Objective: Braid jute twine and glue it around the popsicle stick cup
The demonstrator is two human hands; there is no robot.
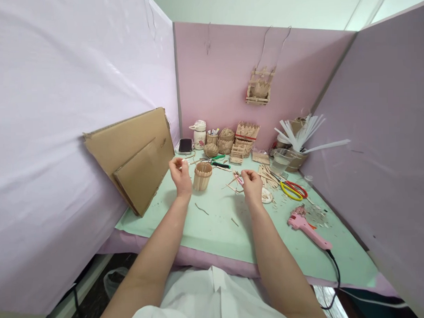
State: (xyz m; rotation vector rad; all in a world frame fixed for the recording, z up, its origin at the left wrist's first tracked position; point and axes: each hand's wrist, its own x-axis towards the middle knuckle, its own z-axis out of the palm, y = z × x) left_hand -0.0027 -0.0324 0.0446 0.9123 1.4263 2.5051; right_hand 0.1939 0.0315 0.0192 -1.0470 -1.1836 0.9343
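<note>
My left hand (pixel 181 177) is raised just left of a small cup of upright wooden sticks (pixel 202 176). Its fingers are pinched together, with a small whitish bit at the tips too tiny to name. Thumb and fingertips of my right hand (pixel 252 184) are also closed, to the right of the cup. Thin brown strands (pixel 234 185), like twine, spread out beside those fingertips, but what lies between them is hidden. A short piece of twine (pixel 201 209) lies on the green tabletop in front of the cup.
A pink glue gun (pixel 309 230) with its cord lies at right, near yellow scissors (pixel 291 191) and loose wooden sticks (pixel 267 176). Green-handled pliers (pixel 219 164), a twine ball (pixel 211 150) and a white bottle (pixel 199 135) stand behind. Cardboard sheets (pixel 142 157) lean at left.
</note>
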